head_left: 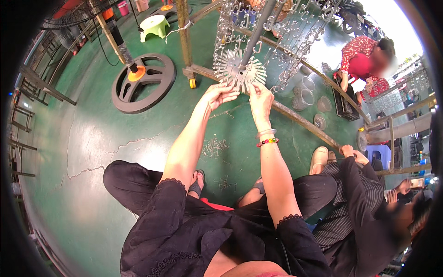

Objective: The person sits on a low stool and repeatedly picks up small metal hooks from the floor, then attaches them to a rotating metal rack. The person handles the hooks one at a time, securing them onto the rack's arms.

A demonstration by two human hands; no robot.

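Observation:
A silvery metal disc (239,70) with many radial fins sits around a slanting grey pole (256,39). At the disc's near left edge is my left hand (220,95), its fingers stretched out and slightly apart, the tips by the fins. My right hand (260,98) is closed in a pinch at the near right edge of the disc; whatever lies between its fingertips is too small to make out. Strands of linked metal hooks (295,39) hang around the pole, beyond and to the right of the disc.
A rusty metal frame bar (302,123) runs past on the right. Clear plastic tubs (303,100) stand beyond it. A black wheel-shaped base (144,83) and a green stool (154,27) are at the left. One person (360,60) bends over a black crate (344,99); another (369,207) sits close at my right.

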